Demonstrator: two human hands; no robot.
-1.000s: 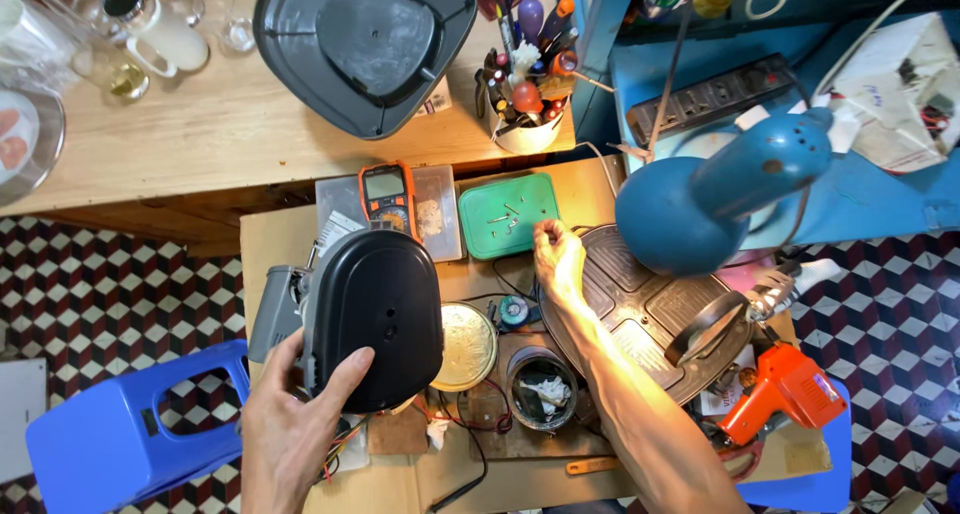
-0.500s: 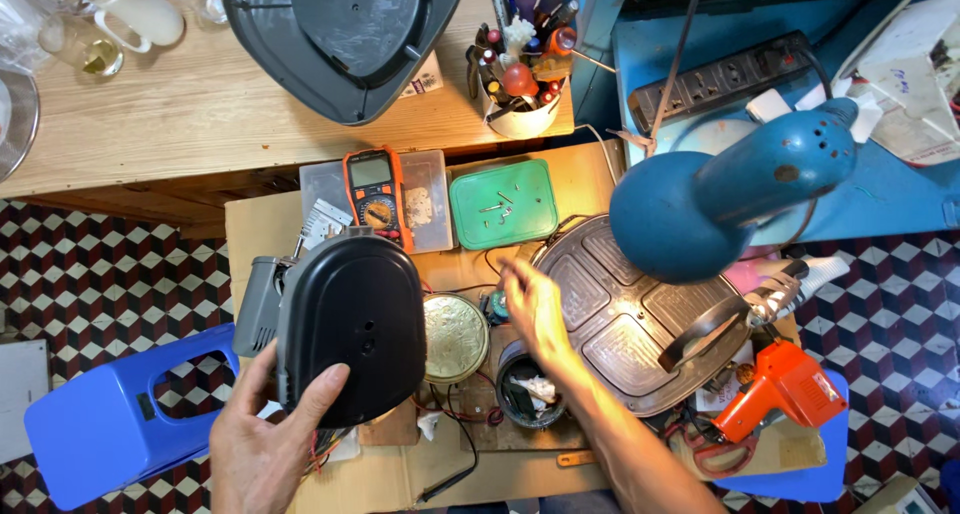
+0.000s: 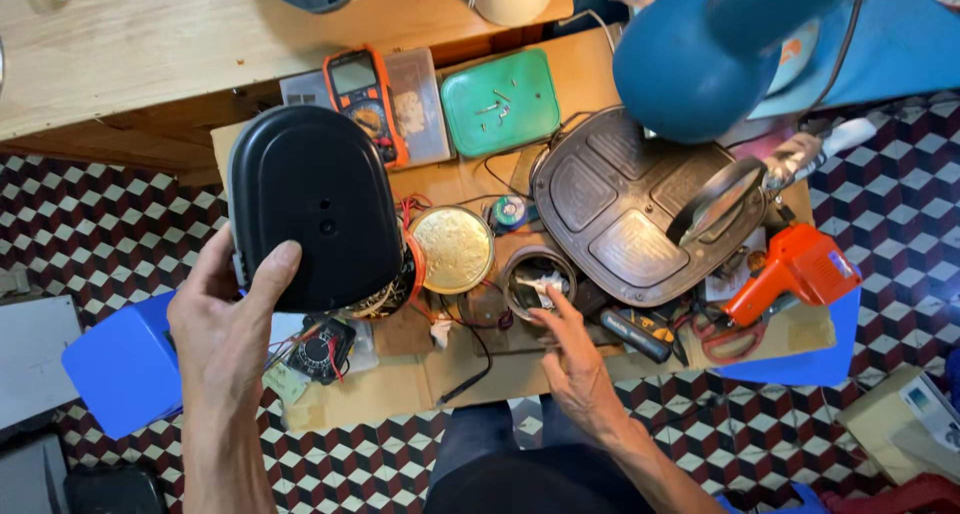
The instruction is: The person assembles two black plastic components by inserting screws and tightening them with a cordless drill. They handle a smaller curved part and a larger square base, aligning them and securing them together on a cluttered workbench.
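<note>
Fingers of my left hand point(image 3: 232, 319) are gripping the black housing point(image 3: 312, 209), holding it tilted above the left part of the desk point(image 3: 520, 369), just beside the round brass disc point(image 3: 453, 249). I am reaching my right hand point(image 3: 575, 364) toward the small round tin point(image 3: 537, 281), its fingers point(image 3: 556, 314) spread open and touching the white scrap at the tin's near rim.

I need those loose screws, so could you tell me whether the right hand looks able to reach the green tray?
Probably yes: the right hand is free, and the green tray lies open beyond the small round tin.
</note>
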